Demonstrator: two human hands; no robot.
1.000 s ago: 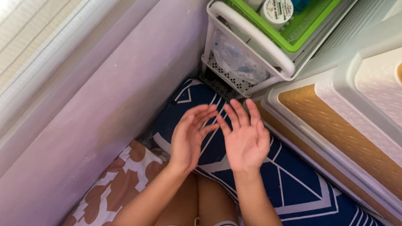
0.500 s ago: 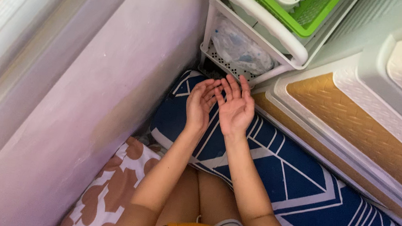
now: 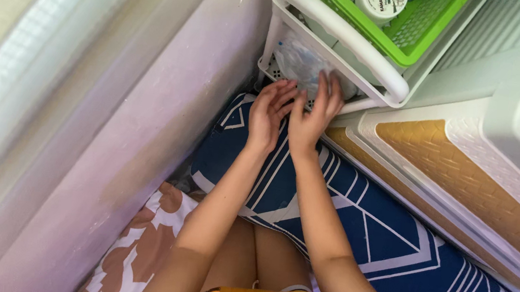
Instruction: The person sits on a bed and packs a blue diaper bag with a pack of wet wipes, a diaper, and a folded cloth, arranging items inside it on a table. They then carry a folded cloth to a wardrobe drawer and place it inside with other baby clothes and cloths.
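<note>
White plastic formed a tiered rack against a lilac wall, with a clear plastic bag stuffed on its lower shelf. Both hands reached there: the left hand lay just below the bag, fingers loosely spread; the right hand had straight, open fingers touching the bag. Neither gripped anything. A green basket sat above, a blue patterned cushion beneath the forearms.
</note>
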